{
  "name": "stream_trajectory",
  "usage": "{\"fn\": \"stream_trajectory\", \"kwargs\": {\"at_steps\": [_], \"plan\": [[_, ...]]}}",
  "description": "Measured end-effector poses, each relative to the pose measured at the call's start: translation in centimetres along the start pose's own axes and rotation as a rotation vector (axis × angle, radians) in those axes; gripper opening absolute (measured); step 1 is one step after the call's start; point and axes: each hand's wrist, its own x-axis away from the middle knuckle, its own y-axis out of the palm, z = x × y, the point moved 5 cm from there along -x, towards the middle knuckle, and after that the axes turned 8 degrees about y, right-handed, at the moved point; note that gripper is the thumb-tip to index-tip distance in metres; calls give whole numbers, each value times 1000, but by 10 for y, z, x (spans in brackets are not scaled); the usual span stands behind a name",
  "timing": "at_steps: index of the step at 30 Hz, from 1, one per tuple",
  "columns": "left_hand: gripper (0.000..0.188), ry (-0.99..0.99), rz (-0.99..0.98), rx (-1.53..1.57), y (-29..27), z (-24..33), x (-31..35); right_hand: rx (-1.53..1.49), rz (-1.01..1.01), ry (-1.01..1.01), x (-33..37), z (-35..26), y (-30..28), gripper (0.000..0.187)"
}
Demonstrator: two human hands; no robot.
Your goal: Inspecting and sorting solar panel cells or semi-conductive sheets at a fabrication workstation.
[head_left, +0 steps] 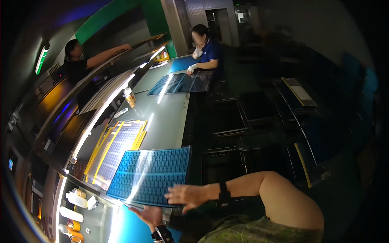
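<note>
A glossy blue panel (152,174) with a fine grid pattern lies tilted at the near end of the long table, with a bright light streak reflected across it. My right hand (187,195) reaches in from the right, fingers spread over the panel's near right corner; it is slightly blurred. At the near edge of the panel is my left hand (150,215), thumb stretched to the left. Some of its fingers are hidden by the panel's edge. A plain blue sheet (133,229) lies below my left hand.
Beyond the panel, a yellow-edged patterned sheet (123,137) lies on the grey table (162,129). Several bottles (72,214) stand at lower left. A co-worker (210,54) in white gloves touches a dark striped panel (180,83). Another person (75,60) reaches over a shelf. Dark panel stacks (225,117) stand right.
</note>
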Motion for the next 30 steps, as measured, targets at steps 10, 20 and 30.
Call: {"fn": "stream_trajectory", "kwargs": {"at_steps": [10,20,30], "plan": [[106,-7,85,-178,-26,-6,9,-6,87,-121,-10,-16,34,26],[46,-48,513,-653,-94,12,-36,-1,204,293,-80,55,-95,11],[65,94,656,-802,-68,19,-12,486,677,-255,-70,-79,-228,18]]}}
